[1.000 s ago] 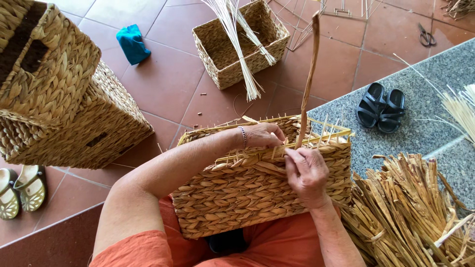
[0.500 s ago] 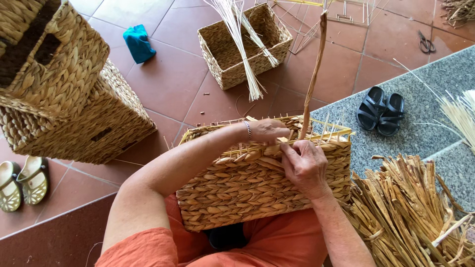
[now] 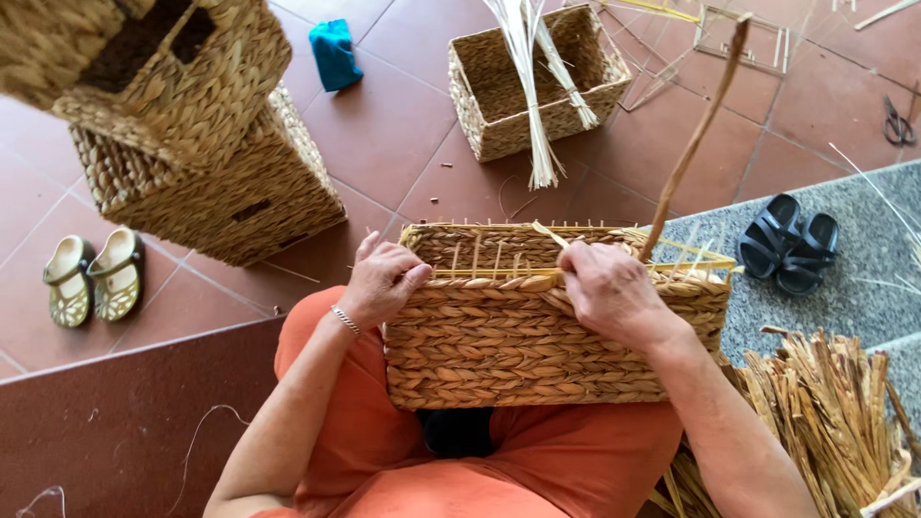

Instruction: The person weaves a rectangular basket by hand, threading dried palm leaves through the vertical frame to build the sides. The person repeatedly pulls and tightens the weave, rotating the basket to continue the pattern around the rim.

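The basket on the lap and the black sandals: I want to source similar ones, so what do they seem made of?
The basket looks woven from dried, twisted plant fibre, tan and matt, over thin pale upright stakes; its rows read as plaited strands. The left hand steadies its corner, and the right hand works the rim. The black sandals look like moulded rubber or plastic with a slight sheen.

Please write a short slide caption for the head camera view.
Left hand steadies a woven basket on the lap while the right hand works a strand at its rim.

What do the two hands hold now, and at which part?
The left hand grips the woven basket at its left top corner. The right hand pinches the brown strand near the rim.
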